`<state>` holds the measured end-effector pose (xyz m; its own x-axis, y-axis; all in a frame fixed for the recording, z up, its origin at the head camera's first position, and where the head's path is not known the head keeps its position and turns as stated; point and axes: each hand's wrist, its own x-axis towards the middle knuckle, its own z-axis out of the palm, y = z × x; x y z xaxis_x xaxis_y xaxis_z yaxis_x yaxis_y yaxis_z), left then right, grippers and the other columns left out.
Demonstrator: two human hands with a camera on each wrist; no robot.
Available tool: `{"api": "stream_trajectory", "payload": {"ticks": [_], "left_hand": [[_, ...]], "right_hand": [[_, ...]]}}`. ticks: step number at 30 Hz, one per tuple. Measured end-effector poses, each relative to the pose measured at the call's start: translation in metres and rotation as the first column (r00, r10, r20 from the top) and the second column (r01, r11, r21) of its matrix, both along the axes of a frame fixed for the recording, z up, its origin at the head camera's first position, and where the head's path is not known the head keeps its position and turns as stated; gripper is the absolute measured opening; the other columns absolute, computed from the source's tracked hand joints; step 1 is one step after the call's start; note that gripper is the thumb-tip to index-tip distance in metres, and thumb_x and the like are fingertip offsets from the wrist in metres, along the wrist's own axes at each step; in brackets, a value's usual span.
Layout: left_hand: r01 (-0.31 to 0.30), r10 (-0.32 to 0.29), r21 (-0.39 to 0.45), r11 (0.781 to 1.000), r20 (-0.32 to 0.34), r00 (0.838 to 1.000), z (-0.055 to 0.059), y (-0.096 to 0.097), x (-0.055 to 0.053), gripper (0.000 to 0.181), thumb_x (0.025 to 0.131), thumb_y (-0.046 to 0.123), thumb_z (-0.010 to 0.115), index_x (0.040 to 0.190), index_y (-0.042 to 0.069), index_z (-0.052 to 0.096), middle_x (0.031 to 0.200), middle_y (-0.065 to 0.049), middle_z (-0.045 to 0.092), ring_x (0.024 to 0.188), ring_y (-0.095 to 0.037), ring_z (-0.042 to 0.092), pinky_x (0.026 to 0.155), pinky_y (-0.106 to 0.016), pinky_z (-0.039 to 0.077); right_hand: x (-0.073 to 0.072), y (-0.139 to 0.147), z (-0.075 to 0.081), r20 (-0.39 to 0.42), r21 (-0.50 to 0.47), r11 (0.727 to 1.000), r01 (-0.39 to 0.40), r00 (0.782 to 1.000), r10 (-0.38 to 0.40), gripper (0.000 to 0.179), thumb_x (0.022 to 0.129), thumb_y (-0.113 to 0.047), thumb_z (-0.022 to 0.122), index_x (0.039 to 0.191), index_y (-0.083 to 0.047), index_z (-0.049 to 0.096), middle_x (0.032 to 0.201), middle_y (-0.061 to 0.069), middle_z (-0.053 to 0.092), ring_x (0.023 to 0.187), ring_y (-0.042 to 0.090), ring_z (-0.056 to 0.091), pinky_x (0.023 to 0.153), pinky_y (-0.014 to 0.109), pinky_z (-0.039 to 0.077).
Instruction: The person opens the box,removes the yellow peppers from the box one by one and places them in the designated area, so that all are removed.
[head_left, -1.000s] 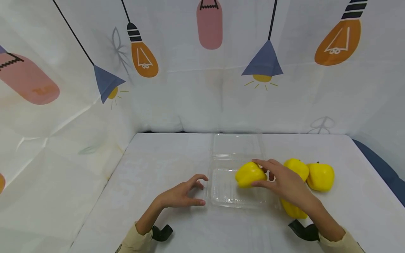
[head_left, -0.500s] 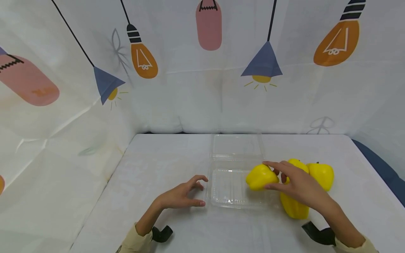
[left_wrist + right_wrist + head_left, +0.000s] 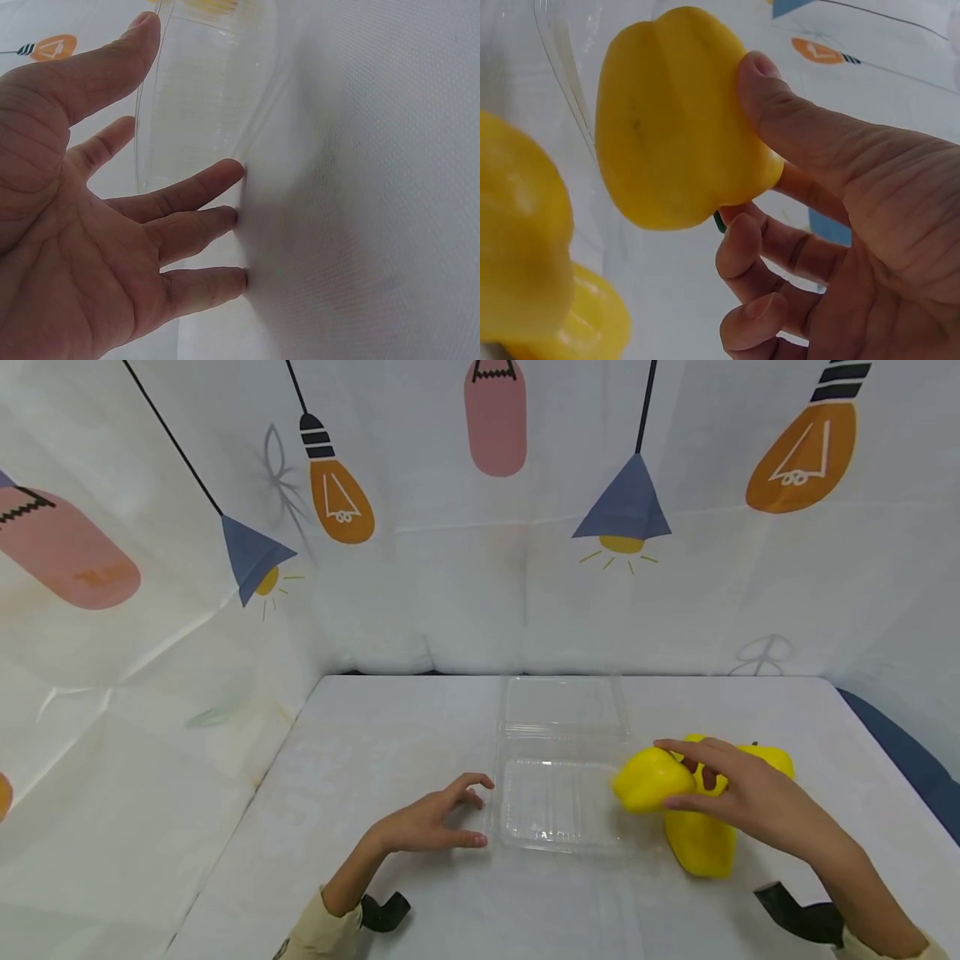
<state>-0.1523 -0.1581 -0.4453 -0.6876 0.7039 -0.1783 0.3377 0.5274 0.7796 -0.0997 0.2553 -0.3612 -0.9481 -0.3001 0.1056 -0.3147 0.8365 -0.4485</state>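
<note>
Between thumb and fingers, my right hand pinches a yellow bell pepper, held over the right edge of a clear plastic clamshell box. The right wrist view shows the same pepper with a bit of green stem by the fingers. The box lies with its lid folded back. Left of it, my left hand rests with fingers spread beside the box's left edge, holding nothing. In the left wrist view the fingertips of this hand meet the white table surface.
More yellow bell peppers sit right of the box: one in front, others partly hidden behind my right hand, one showing its top. A white table carries everything. Behind it hangs a curtain printed with lamps and bulbs.
My right hand has carried the held pepper rightward, from above the box's middle to its right edge near the other peppers. The left hand and the box have stayed put.
</note>
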Motion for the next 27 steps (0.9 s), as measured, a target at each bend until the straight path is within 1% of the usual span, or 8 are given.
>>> {"api": "stream_trajectory", "payload": {"ticks": [5,8,11,18,22,24,27], "left_hand": [[0.000,0.000,0.002,1.000,-0.001,1.000,0.001,-0.001,0.000,0.073,0.082,0.045,0.069,0.139,0.029,0.027,0.126,-0.006,0.055,0.124,-0.021,0.045,0.101,-0.052,0.034],[0.000,0.000,0.002,1.000,-0.005,1.000,0.001,-0.001,0.000,0.073,0.082,0.045,0.069,0.140,0.028,0.027,0.126,-0.006,0.055,0.124,-0.021,0.045,0.101,-0.051,0.034],[-0.002,0.002,0.001,1.000,-0.007,1.000,0.002,-0.001,0.000,0.074,0.082,0.046,0.070,0.139,0.028,0.027,0.126,-0.006,0.056,0.124,-0.021,0.045,0.101,-0.051,0.034],[-0.008,0.008,0.000,1.000,-0.002,1.000,0.000,-0.001,0.000,0.073,0.082,0.046,0.070,0.139,0.029,0.027,0.126,-0.005,0.056,0.124,-0.021,0.045,0.101,-0.051,0.034],[-0.011,0.011,-0.003,1.000,0.000,1.000,0.000,-0.001,0.000,0.072,0.082,0.045,0.069,0.139,0.030,0.027,0.126,-0.005,0.056,0.124,-0.021,0.045,0.101,-0.051,0.034],[-0.010,0.010,-0.001,1.000,0.003,1.000,0.000,-0.001,0.001,0.072,0.082,0.045,0.070,0.139,0.030,0.027,0.126,-0.005,0.056,0.124,-0.021,0.045,0.101,-0.051,0.034],[-0.007,0.007,0.001,1.000,0.004,1.000,0.000,-0.001,0.000,0.073,0.082,0.046,0.070,0.139,0.028,0.027,0.126,-0.006,0.056,0.124,-0.021,0.045,0.101,-0.051,0.034]], "right_hand": [[0.001,0.014,0.004,0.020,0.003,1.000,-0.017,1.000,0.017,0.062,0.076,-0.054,0.070,0.131,-0.033,0.051,0.088,-0.011,0.051,0.076,0.008,0.045,0.056,0.021,0.039],[0.002,0.022,0.005,-0.001,0.002,0.999,-0.036,0.999,0.036,0.062,0.075,-0.050,0.072,0.131,-0.033,0.052,0.087,-0.012,0.051,0.076,0.007,0.045,0.056,0.021,0.039],[0.003,0.030,0.005,-0.029,0.023,0.999,-0.048,0.998,0.049,0.062,0.074,-0.048,0.074,0.130,-0.033,0.053,0.086,-0.014,0.050,0.076,0.005,0.045,0.057,0.020,0.039],[0.006,0.050,0.002,-0.066,0.056,0.998,-0.036,0.997,0.040,0.063,0.071,-0.043,0.078,0.128,-0.030,0.055,0.091,-0.016,0.049,0.077,0.002,0.042,0.056,0.020,0.037],[0.008,0.059,0.001,-0.083,0.084,0.996,-0.026,0.996,0.033,0.064,0.069,-0.042,0.080,0.128,-0.030,0.056,0.089,-0.018,0.049,0.077,0.001,0.041,0.056,0.021,0.035],[0.009,0.064,0.001,-0.083,0.091,0.996,-0.023,0.996,0.030,0.065,0.069,-0.040,0.080,0.128,-0.030,0.056,0.090,-0.019,0.049,0.077,0.001,0.040,0.054,0.021,0.033],[0.013,0.070,0.001,-0.088,0.093,0.996,-0.010,0.996,0.019,0.064,0.067,-0.039,0.082,0.126,-0.031,0.056,0.096,-0.019,0.052,0.077,-0.001,0.039,0.051,0.021,0.031]]}}
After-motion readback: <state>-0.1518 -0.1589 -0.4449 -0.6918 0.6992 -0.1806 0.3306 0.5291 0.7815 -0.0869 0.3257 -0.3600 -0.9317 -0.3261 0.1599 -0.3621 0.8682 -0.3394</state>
